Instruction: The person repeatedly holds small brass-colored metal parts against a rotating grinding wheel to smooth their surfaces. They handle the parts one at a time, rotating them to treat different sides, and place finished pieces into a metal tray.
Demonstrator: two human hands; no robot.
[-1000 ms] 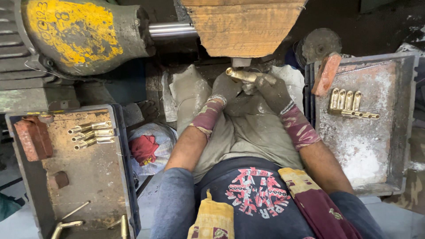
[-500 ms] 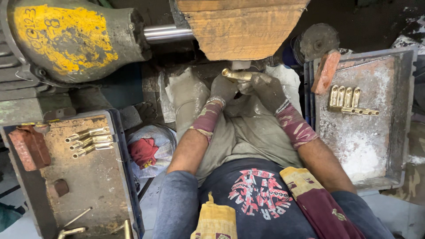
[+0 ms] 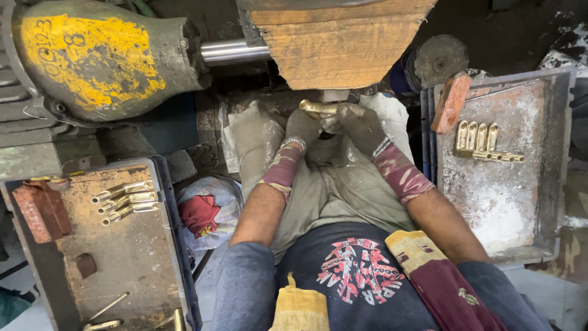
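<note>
Two gloved hands, left hand [image 3: 304,127] and right hand [image 3: 361,125], closed together on one brass fitting [image 3: 317,108], just under wooden block [image 3: 343,46]. More brass pieces [image 3: 484,142] near right tray [image 3: 520,202] top edge; brass tubes [image 3: 125,200] in left tray [image 3: 131,257].

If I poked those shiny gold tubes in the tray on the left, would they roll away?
Probably a little. The brass tubes look round and smooth, so a poke might roll them. They seem solid metal, likely stiff and heavy for their size. The tray has a raised edge that should stop them.
</note>
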